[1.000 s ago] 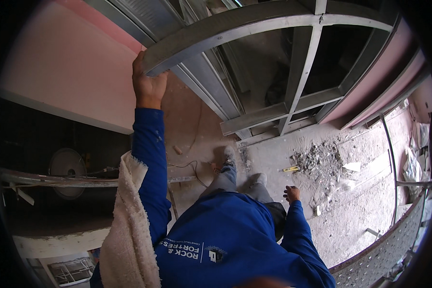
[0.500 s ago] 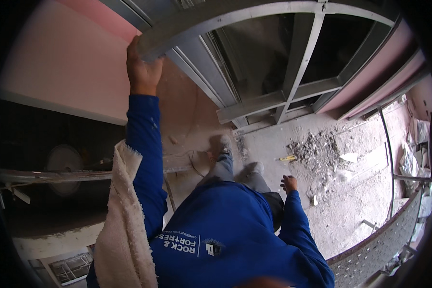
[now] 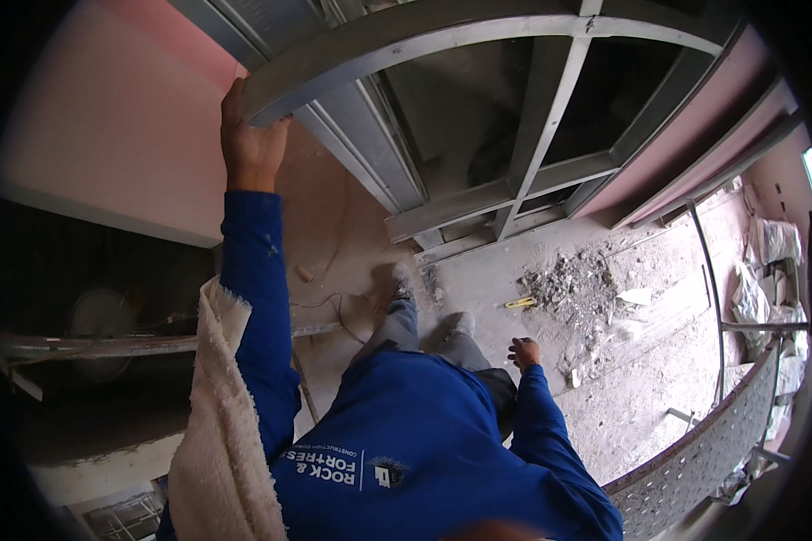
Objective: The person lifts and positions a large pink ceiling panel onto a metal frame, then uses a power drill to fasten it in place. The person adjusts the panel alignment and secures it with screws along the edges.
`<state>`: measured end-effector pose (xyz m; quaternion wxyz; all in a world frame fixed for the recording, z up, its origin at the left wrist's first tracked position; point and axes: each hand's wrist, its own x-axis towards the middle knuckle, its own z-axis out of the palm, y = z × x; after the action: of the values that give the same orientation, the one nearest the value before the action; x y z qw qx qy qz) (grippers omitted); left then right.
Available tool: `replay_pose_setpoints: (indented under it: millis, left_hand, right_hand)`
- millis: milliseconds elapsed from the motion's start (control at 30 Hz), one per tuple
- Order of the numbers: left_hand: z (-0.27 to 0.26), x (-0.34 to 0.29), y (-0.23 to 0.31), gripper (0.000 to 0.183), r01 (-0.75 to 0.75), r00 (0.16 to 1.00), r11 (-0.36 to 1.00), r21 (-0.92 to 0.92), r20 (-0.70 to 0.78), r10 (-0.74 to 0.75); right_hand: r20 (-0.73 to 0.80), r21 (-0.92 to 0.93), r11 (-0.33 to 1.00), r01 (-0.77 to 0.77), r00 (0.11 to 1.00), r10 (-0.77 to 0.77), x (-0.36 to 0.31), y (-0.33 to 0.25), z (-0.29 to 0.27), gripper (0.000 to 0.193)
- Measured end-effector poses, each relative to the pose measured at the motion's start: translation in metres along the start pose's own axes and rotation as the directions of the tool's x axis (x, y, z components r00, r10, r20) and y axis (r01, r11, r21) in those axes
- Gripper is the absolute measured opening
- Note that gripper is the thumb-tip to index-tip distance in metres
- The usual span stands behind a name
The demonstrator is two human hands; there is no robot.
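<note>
A grey metal frame (image 3: 478, 41) with crossing bars and dark openings spans the upper part of the view. My left hand (image 3: 251, 149) is raised and closed around the left end of its long near bar. Fingers behind that bar are partly hidden. My right hand (image 3: 524, 353) hangs low beside my hip, away from the frame, its fingers loosely bent and apart with nothing visible in them. A pale towel (image 3: 218, 424) drapes over my left upper arm.
Rubble (image 3: 568, 293) lies on the dusty floor ahead to the right, beside a yellow-handled tool (image 3: 519, 303). A perforated metal plank (image 3: 695, 464) and metal rails (image 3: 708, 298) stand at right. A horizontal pole (image 3: 153, 345) crosses the left. Pink wall panels (image 3: 108, 117) rise at upper left.
The view has shifted slightly, so the frame, hands and floor appear further left. My left hand keeps its grip on the frame, and my right hand still hangs low.
</note>
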<state>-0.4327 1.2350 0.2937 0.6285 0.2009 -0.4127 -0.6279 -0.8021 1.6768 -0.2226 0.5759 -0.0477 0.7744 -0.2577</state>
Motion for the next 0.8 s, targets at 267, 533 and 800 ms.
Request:
replay_pose_setpoints:
  millis: [267, 533, 800]
  left_hand:
    - [-0.014, 0.003, -0.001, 0.037, -0.021, 0.991, 1.0, -0.012, 0.131, 0.023]
    - [-0.021, 0.007, -0.001, 0.037, -0.001, 0.994, 0.999, -0.051, 0.105, 0.006]
    - [-0.004, -0.002, 0.0, 0.027, 0.003, 0.999, 0.998, -0.063, 0.045, 0.0]
  right_hand:
    - [0.038, 0.015, 1.0, 0.015, 0.999, -0.015, -0.002, -0.009, 0.007, 0.031]
    - [0.038, 0.013, 1.0, 0.024, 0.999, -0.025, 0.001, -0.01, 0.01, 0.033]
    - [0.039, -0.04, 0.999, -0.028, 0.999, 0.03, -0.003, -0.01, 0.008, 0.033]
